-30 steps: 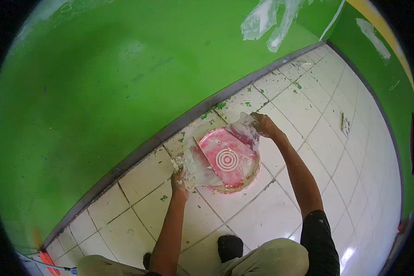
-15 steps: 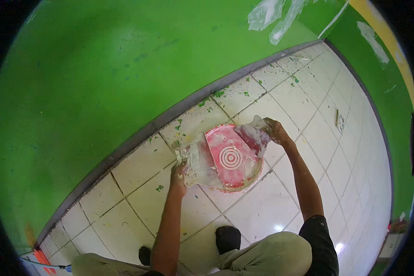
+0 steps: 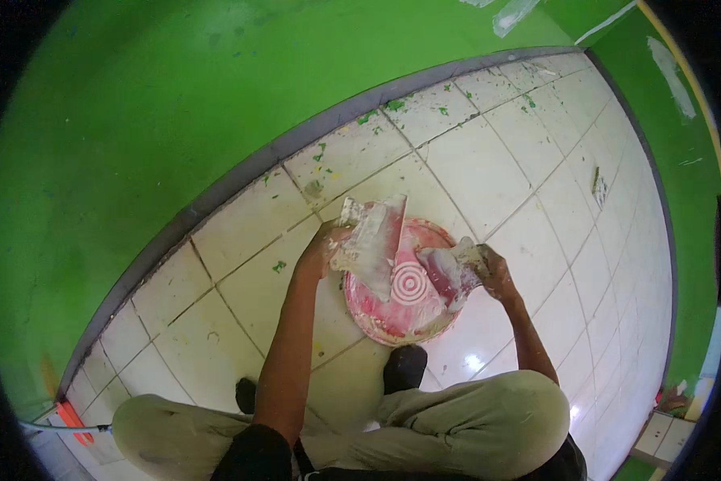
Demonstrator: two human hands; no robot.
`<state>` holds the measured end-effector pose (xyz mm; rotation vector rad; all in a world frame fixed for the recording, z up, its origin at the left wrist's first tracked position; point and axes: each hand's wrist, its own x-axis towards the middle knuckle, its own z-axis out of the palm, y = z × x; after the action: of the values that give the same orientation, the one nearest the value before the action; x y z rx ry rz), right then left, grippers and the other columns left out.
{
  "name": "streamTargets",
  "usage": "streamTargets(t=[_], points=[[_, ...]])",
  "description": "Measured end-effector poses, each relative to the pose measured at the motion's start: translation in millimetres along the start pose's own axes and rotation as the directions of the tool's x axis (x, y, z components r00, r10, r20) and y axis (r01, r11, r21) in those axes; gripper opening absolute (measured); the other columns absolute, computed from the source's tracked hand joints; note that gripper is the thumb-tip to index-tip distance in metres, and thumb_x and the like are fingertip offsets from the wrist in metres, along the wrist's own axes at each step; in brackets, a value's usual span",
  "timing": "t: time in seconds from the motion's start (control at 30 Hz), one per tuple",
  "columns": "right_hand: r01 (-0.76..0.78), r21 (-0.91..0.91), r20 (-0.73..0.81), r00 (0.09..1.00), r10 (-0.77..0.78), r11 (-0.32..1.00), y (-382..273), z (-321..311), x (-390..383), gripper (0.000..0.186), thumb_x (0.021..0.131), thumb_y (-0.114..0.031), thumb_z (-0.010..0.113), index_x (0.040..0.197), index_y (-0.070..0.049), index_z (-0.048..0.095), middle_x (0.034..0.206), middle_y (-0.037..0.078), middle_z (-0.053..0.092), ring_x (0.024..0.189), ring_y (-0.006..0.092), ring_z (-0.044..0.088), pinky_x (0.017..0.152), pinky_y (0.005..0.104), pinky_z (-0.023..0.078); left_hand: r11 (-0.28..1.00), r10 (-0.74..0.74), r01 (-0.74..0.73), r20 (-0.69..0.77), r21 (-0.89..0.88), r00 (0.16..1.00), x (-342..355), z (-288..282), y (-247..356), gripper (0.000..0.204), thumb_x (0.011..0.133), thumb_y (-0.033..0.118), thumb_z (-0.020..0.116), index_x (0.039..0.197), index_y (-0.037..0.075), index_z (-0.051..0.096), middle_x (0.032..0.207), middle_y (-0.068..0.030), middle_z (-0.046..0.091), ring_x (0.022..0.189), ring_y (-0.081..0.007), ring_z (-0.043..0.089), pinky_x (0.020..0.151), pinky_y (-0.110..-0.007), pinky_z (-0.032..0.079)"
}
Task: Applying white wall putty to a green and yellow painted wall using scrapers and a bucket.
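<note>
Since half a second ago, the broad scraper (image 3: 375, 240) in the left hand (image 3: 326, 247) has swung from the left side of the round pink lid (image 3: 368, 317) to its upper left, and the smaller scraper (image 3: 453, 272) in the right hand (image 3: 497, 272) has come down from the lid's upper right to its right side. Left fingers are closed around the outer edge of the broad scraper, its blade reaching rightward over the lid. Right fingers are closed around the outer end of the smaller scraper, whose blade points left, across the lid's right part. Each finger's exact place is too small to make out. Pale, wet-looking paste coats both scrapers and streaks the lid, which lies between the hands with rings at its middle. Whether the broad blade touches the lid cannot be told.

Under the lid is a floor (image 3: 489, 168) of cream tiles with dark joints, sprinkled with green flakes (image 3: 396, 104) near a grey baseboard (image 3: 296, 143). A glossy green wall (image 3: 176, 120) fills the upper left; whitish patches (image 3: 514, 14) mark it at the top. Below the lid are a dark shoe (image 3: 405, 367) and the person's bent knees in khaki trousers (image 3: 481, 425). An orange object (image 3: 73, 421) lies at lower left.
</note>
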<state>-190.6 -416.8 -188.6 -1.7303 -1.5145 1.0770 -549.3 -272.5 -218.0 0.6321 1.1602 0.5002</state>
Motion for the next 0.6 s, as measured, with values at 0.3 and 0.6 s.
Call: streamTargets(t=[0.3,0.6], points=[[0.058,-0.023,0.094,0.994,-0.055,0.998,12.6,-2.0,-5.3,0.053,0.076,-0.008,0.072,0.12,0.004,0.046,0.107,0.013,0.062,0.095,0.0184,0.059,0.083,0.0314,0.049,0.971,0.071,-0.002,0.28,-0.238,0.957,2.8,-0.5,1.6,0.034,0.08,0.022,0.061,0.107,0.002,0.061,0.097,-0.0075,0.066,0.08,-0.019,0.065,0.073,-0.036,0.055],[-0.057,0.165,-0.051,0.997,0.066,0.985,34.2,20.9,-49.5,0.05,0.077,-0.009,0.072,0.119,0.002,0.047,0.104,0.011,0.062,0.093,0.0162,0.058,0.08,0.0311,0.049,0.978,0.007,0.047,0.255,-0.204,0.967,4.6,0.9,3.1,0.034,0.08,0.022,0.061,0.108,0.002,0.061,0.098,-0.0083,0.066,0.083,-0.0201,0.065,0.075,-0.037,0.055]])
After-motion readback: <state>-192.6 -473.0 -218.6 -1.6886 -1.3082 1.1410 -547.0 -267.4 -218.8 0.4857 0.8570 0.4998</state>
